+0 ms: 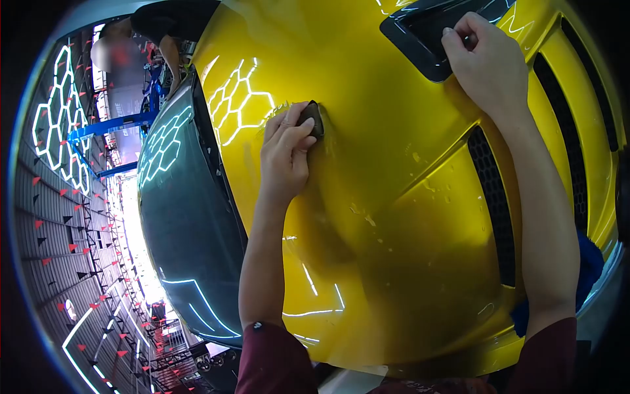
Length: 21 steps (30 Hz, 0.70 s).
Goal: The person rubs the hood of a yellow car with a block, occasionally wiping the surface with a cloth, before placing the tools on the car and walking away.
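A glossy yellow car hood [387, 249] fills most of the view, with wet streaks and drops on its surface. My left hand [287, 154] is closed around a small dark squeegee-like block [314, 119], which is pressed against the hood. Small ripples show in the surface by those fingertips. At the upper right, my right hand [487, 62] is curled into a pinch over a black-framed opening [420, 49]. Whatever its fingers hold, if anything, is hidden; only a small dark spot shows between them.
To the left lies the car's dark windshield [190, 223]. Black mesh vents [492, 203] cut into the yellow panel near my right forearm. A blue cloth [588, 272] hangs beyond that arm. Another person [161, 29] stands at the upper left near a blue metal frame [115, 126].
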Each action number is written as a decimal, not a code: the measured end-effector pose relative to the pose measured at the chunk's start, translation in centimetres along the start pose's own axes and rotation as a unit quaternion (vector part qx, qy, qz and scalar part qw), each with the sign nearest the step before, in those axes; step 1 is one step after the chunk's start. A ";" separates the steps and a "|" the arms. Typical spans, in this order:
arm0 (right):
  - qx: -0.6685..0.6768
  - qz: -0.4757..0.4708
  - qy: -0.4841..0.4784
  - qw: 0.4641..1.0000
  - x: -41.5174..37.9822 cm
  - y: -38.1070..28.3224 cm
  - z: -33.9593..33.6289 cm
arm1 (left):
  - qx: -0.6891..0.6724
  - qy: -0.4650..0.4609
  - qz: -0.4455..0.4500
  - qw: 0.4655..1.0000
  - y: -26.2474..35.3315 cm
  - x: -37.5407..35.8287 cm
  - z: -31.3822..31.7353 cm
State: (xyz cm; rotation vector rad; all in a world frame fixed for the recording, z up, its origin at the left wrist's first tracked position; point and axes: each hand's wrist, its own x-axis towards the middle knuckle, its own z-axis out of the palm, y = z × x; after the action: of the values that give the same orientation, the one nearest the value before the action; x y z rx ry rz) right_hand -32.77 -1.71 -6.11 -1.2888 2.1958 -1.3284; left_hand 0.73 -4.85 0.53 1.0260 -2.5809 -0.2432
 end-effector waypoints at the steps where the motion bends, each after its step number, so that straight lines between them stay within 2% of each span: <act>1: -0.001 -0.011 0.006 1.000 0.1 -0.1 0.1 | -0.005 0.002 0.001 1.000 0.0 0.1 0.0; 5: -0.013 -0.019 0.028 0.999 0.1 0.1 0.3 | 0.016 -0.011 0.053 0.998 3.6 -7.3 -1.0; 8: -0.033 -0.033 0.032 0.998 -0.2 0.2 0.4 | -0.001 -0.023 0.056 0.998 3.0 -6.0 -0.9; 9: -0.024 -0.029 0.028 0.999 -0.3 0.4 0.5 | 0.020 -0.033 0.055 0.998 1.6 -3.5 -0.5; 11: -0.001 -0.021 0.033 0.999 0.1 0.1 0.3 | -0.023 -0.005 0.022 1.000 0.3 1.2 0.4; 13: 0.013 -0.009 0.010 1.000 0.2 -0.2 0.2 | -0.013 0.015 0.006 1.000 0.6 0.6 0.8; 16: -0.018 -0.004 0.019 1.000 0.1 -0.2 0.2 | 0.013 0.011 0.042 0.999 4.2 -5.1 0.2; 19: -0.001 -0.015 0.029 0.999 -0.1 0.0 0.2 | 0.014 -0.003 0.062 0.998 3.3 -5.3 0.0; 21: -0.003 -0.002 0.010 1.000 -0.2 -0.3 0.1 | 0.004 -0.006 0.016 1.000 0.4 -1.7 0.3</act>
State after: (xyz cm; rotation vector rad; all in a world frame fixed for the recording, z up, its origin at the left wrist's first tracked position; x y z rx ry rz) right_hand -32.44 -1.65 -5.97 -1.2876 2.2142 -1.3416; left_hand 1.50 -3.39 -0.10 0.9891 -2.6081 -0.2327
